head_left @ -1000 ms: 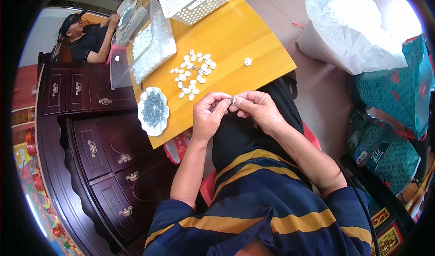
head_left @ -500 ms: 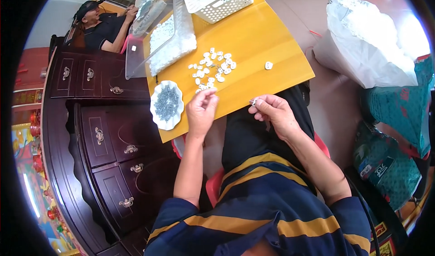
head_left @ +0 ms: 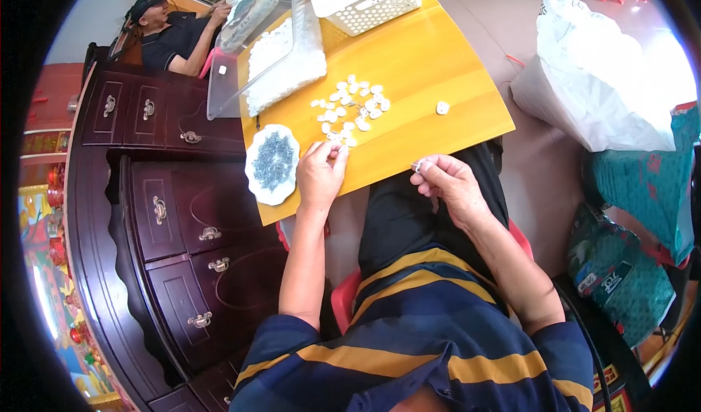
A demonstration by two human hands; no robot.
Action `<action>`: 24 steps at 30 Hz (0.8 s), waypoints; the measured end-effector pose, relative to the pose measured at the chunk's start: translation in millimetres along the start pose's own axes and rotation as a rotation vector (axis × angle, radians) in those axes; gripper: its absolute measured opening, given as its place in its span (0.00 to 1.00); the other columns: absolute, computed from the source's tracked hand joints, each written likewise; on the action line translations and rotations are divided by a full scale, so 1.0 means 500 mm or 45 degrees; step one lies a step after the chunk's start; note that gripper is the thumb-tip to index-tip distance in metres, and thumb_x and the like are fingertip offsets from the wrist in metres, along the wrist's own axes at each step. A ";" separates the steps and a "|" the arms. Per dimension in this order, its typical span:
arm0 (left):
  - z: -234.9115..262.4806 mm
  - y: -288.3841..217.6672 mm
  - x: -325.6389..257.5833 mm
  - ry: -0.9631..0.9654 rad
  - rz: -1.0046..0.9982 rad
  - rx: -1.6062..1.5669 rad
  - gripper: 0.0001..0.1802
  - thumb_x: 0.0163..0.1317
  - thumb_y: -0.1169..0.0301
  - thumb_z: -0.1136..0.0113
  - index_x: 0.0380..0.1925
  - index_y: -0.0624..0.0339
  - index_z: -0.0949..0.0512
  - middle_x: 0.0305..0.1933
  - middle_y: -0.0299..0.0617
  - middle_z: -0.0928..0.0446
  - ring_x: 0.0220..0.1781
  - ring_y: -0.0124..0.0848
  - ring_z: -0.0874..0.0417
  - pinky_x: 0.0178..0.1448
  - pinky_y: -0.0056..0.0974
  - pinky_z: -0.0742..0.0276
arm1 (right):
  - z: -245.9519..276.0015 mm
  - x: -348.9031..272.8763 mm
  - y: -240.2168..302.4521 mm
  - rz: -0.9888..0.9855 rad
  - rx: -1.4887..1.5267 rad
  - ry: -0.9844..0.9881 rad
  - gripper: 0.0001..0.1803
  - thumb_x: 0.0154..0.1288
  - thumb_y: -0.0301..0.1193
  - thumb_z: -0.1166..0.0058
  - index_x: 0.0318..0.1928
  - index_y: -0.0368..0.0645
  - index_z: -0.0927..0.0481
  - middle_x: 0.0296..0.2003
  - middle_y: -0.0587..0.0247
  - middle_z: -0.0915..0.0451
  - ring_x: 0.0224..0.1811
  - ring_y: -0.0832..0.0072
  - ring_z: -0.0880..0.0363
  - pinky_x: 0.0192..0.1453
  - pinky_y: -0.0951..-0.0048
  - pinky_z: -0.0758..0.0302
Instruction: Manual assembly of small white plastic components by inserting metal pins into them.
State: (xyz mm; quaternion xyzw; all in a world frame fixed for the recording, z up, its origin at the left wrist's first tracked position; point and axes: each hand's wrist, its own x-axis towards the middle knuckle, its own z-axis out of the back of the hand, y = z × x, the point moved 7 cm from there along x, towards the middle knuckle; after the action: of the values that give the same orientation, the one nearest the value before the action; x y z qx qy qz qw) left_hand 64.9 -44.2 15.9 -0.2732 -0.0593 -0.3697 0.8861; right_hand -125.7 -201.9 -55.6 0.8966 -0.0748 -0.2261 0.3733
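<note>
My left hand (head_left: 320,177) rests at the near side of a loose cluster of small white plastic pieces (head_left: 363,125) on the yellow wooden table (head_left: 409,69). Its thumb and forefinger are pinched together; what lies between them is too small to make out. Beyond the table's near edge, over my lap, my right hand (head_left: 451,184) pinches a small white plastic piece (head_left: 417,167) between thumb and fingers. To the left of my left hand stands a white scalloped bowl (head_left: 290,181) of thin grey metal bits. One white piece (head_left: 442,108) lies apart on the right.
A clear plastic bin (head_left: 310,69) full of white pieces and a white perforated basket (head_left: 383,10) stand at the back. Dark wooden drawers (head_left: 157,218) line the left. A large white sack (head_left: 562,102) and teal bags (head_left: 635,193) are on the right. Another person (head_left: 171,43) sits far left.
The view has shifted slightly. My left thumb and forefinger have moved closer together beside the cluster. My right hand keeps its pinch on the white piece.
</note>
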 end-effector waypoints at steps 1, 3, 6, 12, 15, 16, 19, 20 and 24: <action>0.001 -0.001 0.002 -0.002 0.001 0.003 0.05 0.60 0.74 0.30 0.34 0.64 0.15 0.29 0.40 0.17 0.24 0.27 0.19 0.32 0.33 0.24 | 0.004 0.000 -0.001 0.000 0.005 -0.014 0.09 0.77 0.33 0.43 0.46 0.42 0.16 0.34 0.68 0.14 0.32 0.85 0.19 0.41 0.83 0.23; -0.008 0.005 0.003 0.095 0.082 0.001 0.07 0.60 0.71 0.30 0.32 0.61 0.18 0.29 0.43 0.19 0.30 0.39 0.15 0.37 0.41 0.20 | 0.005 0.000 -0.002 -0.002 0.002 -0.006 0.09 0.77 0.33 0.43 0.46 0.42 0.16 0.34 0.68 0.13 0.32 0.85 0.19 0.41 0.83 0.23; -0.005 -0.003 -0.006 0.111 0.036 -0.037 0.06 0.61 0.74 0.31 0.31 0.64 0.20 0.27 0.37 0.20 0.25 0.22 0.21 0.32 0.31 0.24 | 0.002 -0.002 -0.001 -0.005 0.002 0.006 0.09 0.77 0.33 0.43 0.46 0.42 0.16 0.35 0.68 0.13 0.32 0.85 0.19 0.41 0.83 0.22; -0.009 -0.015 -0.037 0.190 0.324 -0.622 0.05 0.68 0.77 0.39 0.42 0.64 0.22 0.31 0.32 0.22 0.27 0.16 0.24 0.33 0.26 0.27 | -0.007 -0.001 -0.003 0.007 0.035 0.031 0.09 0.77 0.32 0.43 0.47 0.41 0.16 0.35 0.67 0.13 0.32 0.86 0.19 0.40 0.84 0.22; -0.020 -0.053 -0.046 0.330 0.380 -0.897 0.09 0.70 0.78 0.40 0.48 0.65 0.23 0.34 0.33 0.21 0.29 0.17 0.23 0.35 0.24 0.26 | -0.011 -0.001 -0.006 0.018 0.075 0.051 0.09 0.75 0.32 0.41 0.47 0.40 0.15 0.36 0.67 0.13 0.31 0.87 0.19 0.39 0.86 0.21; -0.025 -0.069 -0.049 0.380 0.374 -1.059 0.10 0.70 0.79 0.39 0.49 0.65 0.22 0.35 0.33 0.21 0.30 0.17 0.23 0.36 0.24 0.25 | -0.012 -0.002 -0.005 0.016 0.072 0.045 0.09 0.75 0.32 0.41 0.47 0.40 0.15 0.36 0.67 0.13 0.31 0.87 0.19 0.39 0.86 0.21; -0.037 -0.109 -0.057 0.486 0.361 -1.195 0.13 0.69 0.78 0.38 0.53 0.67 0.23 0.39 0.36 0.19 0.35 0.19 0.20 0.40 0.26 0.21 | -0.013 -0.006 -0.005 -0.029 0.048 0.026 0.08 0.75 0.32 0.40 0.47 0.41 0.15 0.36 0.67 0.13 0.31 0.87 0.18 0.40 0.85 0.21; -0.040 -0.117 -0.058 0.491 0.362 -1.199 0.13 0.69 0.78 0.38 0.53 0.67 0.23 0.39 0.36 0.19 0.35 0.19 0.20 0.40 0.26 0.21 | -0.012 -0.006 -0.005 -0.032 0.048 0.028 0.08 0.74 0.32 0.39 0.47 0.41 0.15 0.36 0.67 0.13 0.32 0.87 0.18 0.40 0.85 0.21; -0.051 -0.141 -0.060 0.562 0.320 -1.183 0.15 0.68 0.80 0.36 0.53 0.68 0.23 0.41 0.36 0.19 0.39 0.20 0.18 0.45 0.27 0.20 | -0.010 -0.005 -0.009 -0.009 0.107 0.056 0.09 0.74 0.31 0.39 0.47 0.41 0.15 0.37 0.67 0.14 0.34 0.85 0.18 0.41 0.84 0.20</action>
State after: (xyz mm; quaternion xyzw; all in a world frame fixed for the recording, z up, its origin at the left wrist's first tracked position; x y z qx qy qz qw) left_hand -7.8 -79.8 16.0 -0.5577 0.3318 -0.2967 0.7006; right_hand -125.6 -194.8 -54.6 0.9165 -0.0728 -0.2044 0.3362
